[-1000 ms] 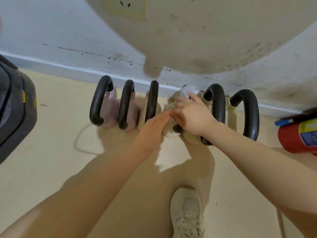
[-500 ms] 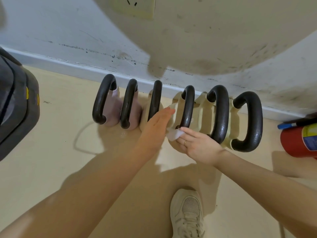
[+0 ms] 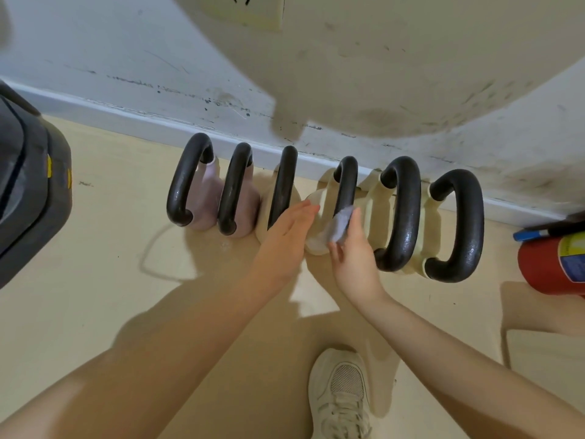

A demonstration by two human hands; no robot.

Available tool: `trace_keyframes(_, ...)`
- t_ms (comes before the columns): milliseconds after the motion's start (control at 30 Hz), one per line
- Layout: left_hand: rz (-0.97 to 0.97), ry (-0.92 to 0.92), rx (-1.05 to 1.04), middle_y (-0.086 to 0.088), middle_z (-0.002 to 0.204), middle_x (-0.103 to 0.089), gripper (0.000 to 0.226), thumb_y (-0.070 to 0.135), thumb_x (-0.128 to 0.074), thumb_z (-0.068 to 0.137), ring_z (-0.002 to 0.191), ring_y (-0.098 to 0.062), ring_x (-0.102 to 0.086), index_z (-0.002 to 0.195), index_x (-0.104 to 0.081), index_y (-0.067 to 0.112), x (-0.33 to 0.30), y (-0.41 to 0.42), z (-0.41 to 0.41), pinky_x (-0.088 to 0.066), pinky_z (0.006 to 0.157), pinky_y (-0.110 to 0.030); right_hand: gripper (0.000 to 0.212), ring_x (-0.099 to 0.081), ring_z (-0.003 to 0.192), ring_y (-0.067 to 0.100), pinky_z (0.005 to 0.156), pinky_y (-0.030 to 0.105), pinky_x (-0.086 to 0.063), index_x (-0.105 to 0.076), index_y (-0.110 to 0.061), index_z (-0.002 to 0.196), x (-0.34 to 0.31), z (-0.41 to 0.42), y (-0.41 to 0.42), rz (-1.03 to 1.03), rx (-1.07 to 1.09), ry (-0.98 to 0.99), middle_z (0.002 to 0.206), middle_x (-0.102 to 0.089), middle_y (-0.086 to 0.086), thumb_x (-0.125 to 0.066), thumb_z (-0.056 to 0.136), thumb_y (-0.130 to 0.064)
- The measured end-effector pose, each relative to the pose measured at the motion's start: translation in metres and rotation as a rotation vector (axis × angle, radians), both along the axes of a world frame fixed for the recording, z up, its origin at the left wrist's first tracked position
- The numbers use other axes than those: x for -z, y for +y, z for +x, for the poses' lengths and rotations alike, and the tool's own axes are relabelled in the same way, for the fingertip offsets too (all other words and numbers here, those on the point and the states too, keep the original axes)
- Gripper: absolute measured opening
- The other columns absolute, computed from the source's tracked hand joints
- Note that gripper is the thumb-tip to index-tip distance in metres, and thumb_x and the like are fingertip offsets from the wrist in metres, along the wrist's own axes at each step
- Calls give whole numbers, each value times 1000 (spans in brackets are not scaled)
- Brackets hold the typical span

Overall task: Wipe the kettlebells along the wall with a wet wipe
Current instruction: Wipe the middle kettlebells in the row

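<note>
Several kettlebells with black handles stand in a row along the wall, two pink on the left and the others cream. My right hand [image 3: 351,255] holds a white wet wipe [image 3: 340,224] against the handle and near side of the fourth kettlebell [image 3: 346,182]. My left hand [image 3: 285,239] rests with straight fingers on the left side of that same kettlebell, beside the third kettlebell [image 3: 283,185]. The two pink kettlebells [image 3: 205,198] and the two rightmost cream ones [image 3: 402,210] stand untouched.
A red fire extinguisher [image 3: 554,264] lies on the floor at the right. A dark grey machine base [image 3: 28,198] fills the left edge. My shoe [image 3: 342,394] stands on the beige floor below the hands. The scuffed white wall and baseboard [image 3: 126,112] run behind the row.
My right hand has moved the wipe from the low front of the fourth kettlebell up onto its handle. The left hand has stayed on the kettlebell's side.
</note>
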State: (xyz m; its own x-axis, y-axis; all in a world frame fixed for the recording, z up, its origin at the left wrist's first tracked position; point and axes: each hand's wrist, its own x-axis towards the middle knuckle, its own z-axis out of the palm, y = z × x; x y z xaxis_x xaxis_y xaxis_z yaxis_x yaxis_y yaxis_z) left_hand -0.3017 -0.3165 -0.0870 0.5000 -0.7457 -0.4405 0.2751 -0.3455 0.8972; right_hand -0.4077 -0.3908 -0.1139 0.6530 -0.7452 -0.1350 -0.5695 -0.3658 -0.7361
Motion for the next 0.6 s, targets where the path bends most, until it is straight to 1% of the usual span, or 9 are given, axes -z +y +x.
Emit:
trace_keyframes(33, 13, 0, 4, 9, 138, -49, 37, 33, -40, 96, 127, -3, -42, 128, -55, 22, 1, 0, -1, -29, 110, -25, 34, -51, 69, 7, 65, 25, -43, -37, -4, 126, -2, 4, 2, 123, 98, -12, 85, -52, -1, -42, 93, 1)
trace_keyframes(67, 22, -2, 11, 10, 138, -49, 36, 31, -38, 97, 128, -4, -42, 127, -55, 22, 2, 0, -2, -28, 112, -28, 33, -51, 70, 10, 61, 23, -41, -40, -8, 124, -2, 7, 4, 186, 160, 8, 82, -52, -3, -44, 92, 0)
trace_keyframes(167, 37, -13, 23, 11, 129, -52, 36, 27, -33, 98, 125, -4, -43, 125, -56, 23, 3, 0, -7, -30, 112, -31, 20, -54, 78, 13, 66, 23, -43, -45, -14, 110, -7, 10, 7, 340, 254, -55, 81, -53, -6, -49, 91, -9)
trace_keyframes(267, 61, 12, 17, 10, 126, -54, 36, 29, -33, 97, 126, -10, -45, 124, -56, 23, 4, 1, -16, -33, 111, -33, 18, -55, 78, 17, 65, 28, -47, -50, -4, 105, -19, 25, -10, 473, 351, -146, 82, -57, 4, -47, 95, -18)
trace_keyframes(333, 77, 7, 29, 9, 125, -57, 41, 39, -34, 91, 122, -10, -49, 122, -57, 25, 5, 0, -19, -34, 110, -37, 20, -54, 74, 20, 68, 39, -51, -51, 1, 104, -22, 35, -17, 534, 411, -205, 74, -54, 7, -41, 96, -15)
trace_keyframes(400, 75, 29, 13, 6, 120, -62, 42, 42, -35, 87, 117, -11, -53, 117, -60, 27, 6, -2, -20, -37, 108, -39, 15, -49, 70, 18, 64, 36, -48, -48, -2, 102, -21, 37, -11, 554, 387, -235, 71, -47, 6, -38, 96, -10)
trace_keyframes(500, 63, 39, 2, 5, 116, -63, 30, 32, -34, 95, 113, -10, -55, 107, -62, 33, 6, -5, -15, -40, 105, -36, 13, -49, 69, 19, 63, 30, -44, -47, -6, 98, -23, 36, -12, 620, 349, -163, 74, -47, 9, -35, 97, -12)
trace_keyframes(567, 52, 26, 30, 5, 113, -65, 29, 29, -34, 96, 110, -10, -57, 100, -61, 36, 7, -7, -13, -41, 101, -31, 25, -54, 71, 22, 67, 32, -46, -50, -4, 96, -28, 42, -33, 673, 398, -65, 73, -52, 10, -32, 98, -22)
trace_keyframes(600, 52, 32, 39, 6, 110, -66, 28, 26, -35, 97, 108, -9, -58, 100, -61, 34, 8, -8, -12, -42, 99, -28, 30, -58, 78, 23, 73, 33, -49, -52, -4, 100, -29, 46, -46, 698, 416, -45, 80, -58, 10, -34, 99, -28)
